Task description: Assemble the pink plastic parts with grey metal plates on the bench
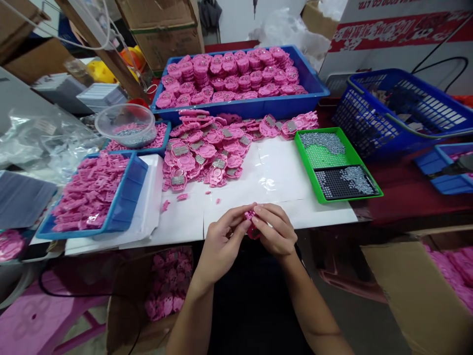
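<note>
Both of my hands meet just over the front edge of the table. Between them is a small pink plastic part (250,215), mostly hidden by the fingers. My left hand (226,239) pinches it from the left with thumb and fingertips. From the other side my right hand (275,229) grips it, fingers curled. Beyond the hands a loose pile of pink plastic casings (207,150) with grey metal plates lies on white paper (271,172). A few tiny pink pieces (182,197) are scattered nearer the hands.
A green tray (321,196) of screws is at the right, near a blue basket (399,116). Stacked pink casings fill a blue bin (240,106) at the back. Leftward are a blue tray (127,185) of pink parts and a clear tub (125,116). Cardboard boxes (410,291) stand below.
</note>
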